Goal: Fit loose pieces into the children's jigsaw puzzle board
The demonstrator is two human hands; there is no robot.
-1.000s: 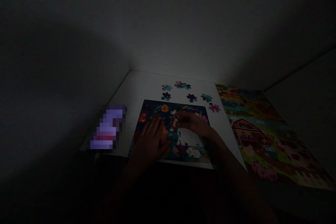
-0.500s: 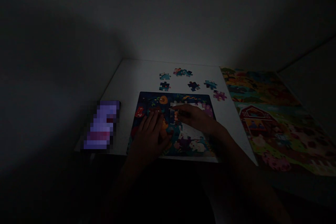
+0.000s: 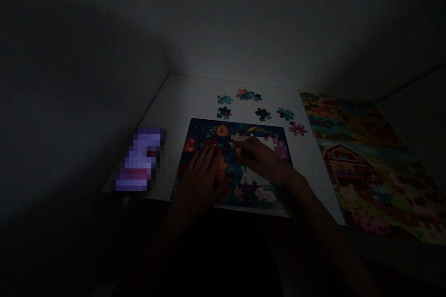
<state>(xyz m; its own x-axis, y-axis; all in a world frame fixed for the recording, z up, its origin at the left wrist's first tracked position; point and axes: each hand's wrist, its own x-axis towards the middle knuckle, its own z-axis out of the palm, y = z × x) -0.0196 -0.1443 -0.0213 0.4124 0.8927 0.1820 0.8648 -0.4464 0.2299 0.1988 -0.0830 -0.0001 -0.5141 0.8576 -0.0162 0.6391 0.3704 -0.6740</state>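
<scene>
A dark blue animal jigsaw puzzle [image 3: 205,126], partly filled, lies on the white table in dim light. My left hand [image 3: 204,171] rests flat on its left half, fingers stretched out, covering part of the picture. At the left edge of the pale unfilled area, my right hand [image 3: 260,160] has its fingers bent and pinched down on a puzzle piece [image 3: 237,152] with some orange on it. The fingers hide much of this piece, and its fit against the neighbouring pieces cannot be made out. White rabbits [image 3: 266,194] show in the puzzle's lower right.
Several loose puzzle pieces [image 3: 263,114] lie beyond the puzzle, with a purple piece [image 3: 297,128] at the right. A lit phone [image 3: 141,160], blurred out, is on the table's left side. Farm and animal pictures [image 3: 348,167] lie at the right. A pale wall [image 3: 237,32] stands behind.
The view has shifted and tilted slightly. My right fingers have moved a little on the piece, which now appears closer in line with the pieces on its left. My left hand stays flat.
</scene>
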